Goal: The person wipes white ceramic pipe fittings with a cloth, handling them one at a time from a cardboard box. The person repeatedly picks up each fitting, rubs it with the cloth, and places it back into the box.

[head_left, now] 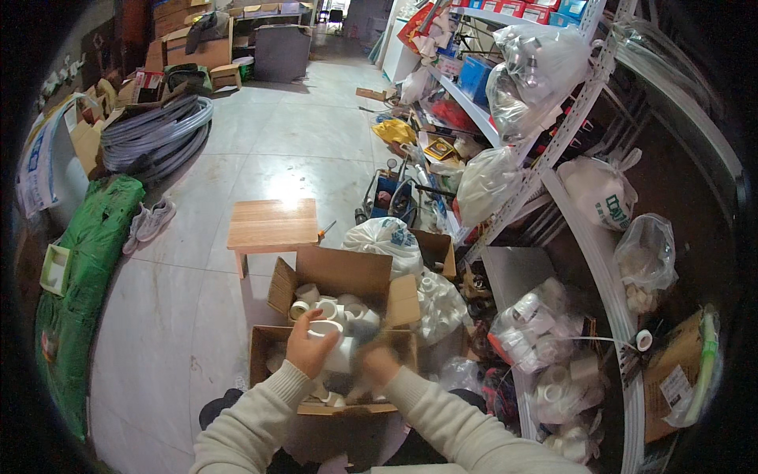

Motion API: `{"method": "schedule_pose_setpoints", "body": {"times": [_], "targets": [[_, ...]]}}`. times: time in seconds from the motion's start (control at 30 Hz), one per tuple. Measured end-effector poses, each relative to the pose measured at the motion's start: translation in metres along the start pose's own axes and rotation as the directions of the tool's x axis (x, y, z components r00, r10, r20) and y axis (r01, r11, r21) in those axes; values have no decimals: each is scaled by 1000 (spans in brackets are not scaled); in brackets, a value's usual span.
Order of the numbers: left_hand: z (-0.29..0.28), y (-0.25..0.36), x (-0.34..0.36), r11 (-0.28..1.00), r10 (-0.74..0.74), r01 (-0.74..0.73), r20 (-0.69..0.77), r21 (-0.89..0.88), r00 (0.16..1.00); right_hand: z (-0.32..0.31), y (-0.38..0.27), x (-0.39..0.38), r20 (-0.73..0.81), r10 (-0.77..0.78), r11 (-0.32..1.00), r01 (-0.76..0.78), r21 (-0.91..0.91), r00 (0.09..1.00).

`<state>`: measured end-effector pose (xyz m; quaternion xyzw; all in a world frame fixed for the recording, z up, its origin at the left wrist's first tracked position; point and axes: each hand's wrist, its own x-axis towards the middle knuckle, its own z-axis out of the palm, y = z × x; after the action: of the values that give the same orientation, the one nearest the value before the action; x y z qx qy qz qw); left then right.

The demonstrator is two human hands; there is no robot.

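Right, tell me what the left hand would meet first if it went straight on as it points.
Past the white pipe fitting it holds, the left hand would probably first meet the piled fittings in the far open cardboard box, though depth is unclear in this single view.

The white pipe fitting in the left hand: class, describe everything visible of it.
The white pipe fitting looks like smooth plastic: a short, wide tube with a thick round rim. Its open mouth faces upward, somewhat tilted. The left hand grips it at the left, above the nearer open cardboard box. The right hand is blurred beside it; contact there is unclear.
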<state>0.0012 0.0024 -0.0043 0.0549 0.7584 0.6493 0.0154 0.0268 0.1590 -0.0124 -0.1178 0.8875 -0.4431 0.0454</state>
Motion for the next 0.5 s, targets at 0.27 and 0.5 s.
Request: {"method": "schedule_pose_setpoints", "body": {"times": [0.27,0.5], "targets": [[-33,21,17,974,153,-199,329,108,932,6,6,15,359,-2,942,-118,313,933],[-38,27,14,948,19,-154,432,279,902,-21,-10,10,163,378,802,-410,433,911]]}}
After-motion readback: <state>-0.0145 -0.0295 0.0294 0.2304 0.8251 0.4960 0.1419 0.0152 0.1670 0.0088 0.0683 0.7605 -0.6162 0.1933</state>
